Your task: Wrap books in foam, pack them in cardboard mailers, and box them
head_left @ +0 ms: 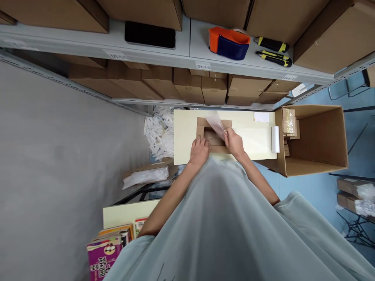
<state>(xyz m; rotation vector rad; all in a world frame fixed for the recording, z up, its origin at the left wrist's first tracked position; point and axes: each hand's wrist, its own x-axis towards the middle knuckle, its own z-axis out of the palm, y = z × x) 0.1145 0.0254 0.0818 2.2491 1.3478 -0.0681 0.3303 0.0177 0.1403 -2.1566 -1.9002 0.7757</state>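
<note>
On a pale yellow tabletop lies a small open cardboard box with its flaps folded outward. My left hand grips the box at its left flap, fingers over the edge near the opening. Pinched in my right hand is a translucent plastic piece, which rises over the back of the box; whether it is a bag or a film cannot be told. Inside the box a brown surface shows; its contents are hard to make out.
A large open carton holding small boxes stands at the right, beside a white roll. Shelves ahead bear cartons, a black phone, an orange-and-blue tape dispenser and utility knives. White paper strips are heaped left.
</note>
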